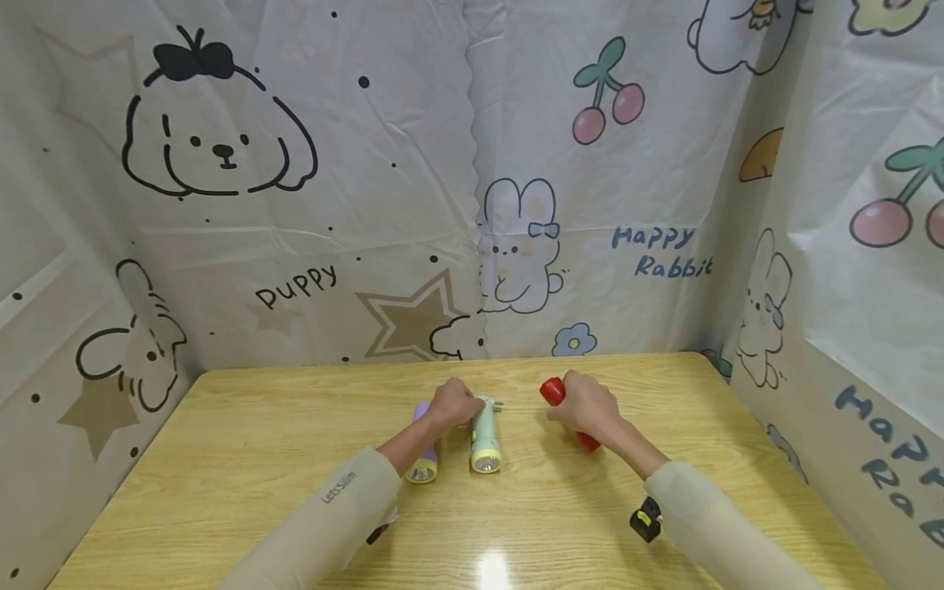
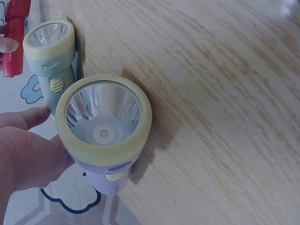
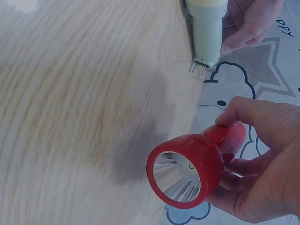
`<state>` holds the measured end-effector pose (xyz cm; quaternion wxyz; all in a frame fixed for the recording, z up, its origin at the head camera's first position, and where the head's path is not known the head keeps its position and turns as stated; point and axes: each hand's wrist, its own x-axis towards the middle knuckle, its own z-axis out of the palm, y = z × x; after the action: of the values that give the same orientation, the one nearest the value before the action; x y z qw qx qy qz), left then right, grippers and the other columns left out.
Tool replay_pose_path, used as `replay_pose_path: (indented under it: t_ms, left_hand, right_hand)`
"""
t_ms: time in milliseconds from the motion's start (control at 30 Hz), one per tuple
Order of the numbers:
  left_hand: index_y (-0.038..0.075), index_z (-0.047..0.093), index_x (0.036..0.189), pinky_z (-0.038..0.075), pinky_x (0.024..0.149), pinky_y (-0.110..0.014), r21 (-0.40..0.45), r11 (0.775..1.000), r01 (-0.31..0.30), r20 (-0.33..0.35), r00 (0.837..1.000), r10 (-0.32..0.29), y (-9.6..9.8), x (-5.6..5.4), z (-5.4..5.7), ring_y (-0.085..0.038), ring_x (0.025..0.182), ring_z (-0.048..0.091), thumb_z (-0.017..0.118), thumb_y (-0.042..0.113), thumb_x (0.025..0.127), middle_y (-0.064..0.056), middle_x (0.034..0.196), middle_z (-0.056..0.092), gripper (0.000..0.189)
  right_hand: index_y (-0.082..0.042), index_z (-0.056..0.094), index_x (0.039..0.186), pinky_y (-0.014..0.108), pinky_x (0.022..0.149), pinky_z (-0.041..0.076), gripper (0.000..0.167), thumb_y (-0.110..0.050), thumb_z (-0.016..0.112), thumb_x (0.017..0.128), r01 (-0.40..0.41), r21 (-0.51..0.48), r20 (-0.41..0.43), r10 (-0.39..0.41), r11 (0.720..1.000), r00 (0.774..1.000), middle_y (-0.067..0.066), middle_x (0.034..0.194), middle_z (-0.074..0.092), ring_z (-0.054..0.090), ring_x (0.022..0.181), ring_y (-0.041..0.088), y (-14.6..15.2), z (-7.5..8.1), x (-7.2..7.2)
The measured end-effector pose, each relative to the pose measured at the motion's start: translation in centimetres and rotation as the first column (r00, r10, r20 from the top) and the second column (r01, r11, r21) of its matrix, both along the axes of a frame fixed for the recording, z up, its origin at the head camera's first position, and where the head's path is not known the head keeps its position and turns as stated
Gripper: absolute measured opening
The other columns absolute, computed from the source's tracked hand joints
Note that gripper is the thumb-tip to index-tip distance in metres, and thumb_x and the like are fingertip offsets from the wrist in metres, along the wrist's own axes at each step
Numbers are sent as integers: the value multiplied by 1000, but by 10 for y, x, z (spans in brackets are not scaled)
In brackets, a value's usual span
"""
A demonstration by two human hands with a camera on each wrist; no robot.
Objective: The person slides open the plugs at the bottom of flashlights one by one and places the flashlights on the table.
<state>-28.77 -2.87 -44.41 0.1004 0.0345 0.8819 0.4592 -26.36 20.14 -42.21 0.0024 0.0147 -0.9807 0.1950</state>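
In the head view, a pale green flashlight (image 1: 484, 434) lies lens toward me, two metal prongs (image 3: 198, 68) sticking out of its tail. To its left lies a purple flashlight (image 2: 108, 183) with a cream rim. My left hand (image 1: 451, 406) is between the two near their tails, its thumb stretched to the green one's side. In the left wrist view, the purple flashlight hides its other fingertips. My right hand (image 1: 587, 406) grips a red flashlight (image 3: 187, 171) by its narrow body, thumb near the ribbed switch. The red flashlight is tilted, its lens end toward me.
All this is on a wooden table (image 1: 295, 475) near its back edge. White cloth (image 1: 413, 106) with printed cartoon animals hangs behind and at both sides. A small black and yellow device (image 1: 646, 520) shows under the right wrist.
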Motion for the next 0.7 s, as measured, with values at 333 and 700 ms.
replay_pose_path:
  t_ms: [333,700]
  left_hand:
    - [13,40,48,39,45,-21,7,1000,14,-9,1000,-14,-2,0,0,-7,40,32,62,3,91,6,43,33,49]
    - [14,37,46,27,39,-19,9,1000,6,-47,999,-5,-2,1,4,-7,40,25,61,4,89,6,43,30,50]
  right_hand:
    - [0,56,96,35,51,48,37,-22,80,77,-2,-22,-60,1,1000,998,10,79,57,56,63,25,1,2,-1]
    - [0,56,95,35,53,47,37,-21,79,76,-2,-40,-121,-3,999,993,9,78,56,55,65,24,0,2,0]
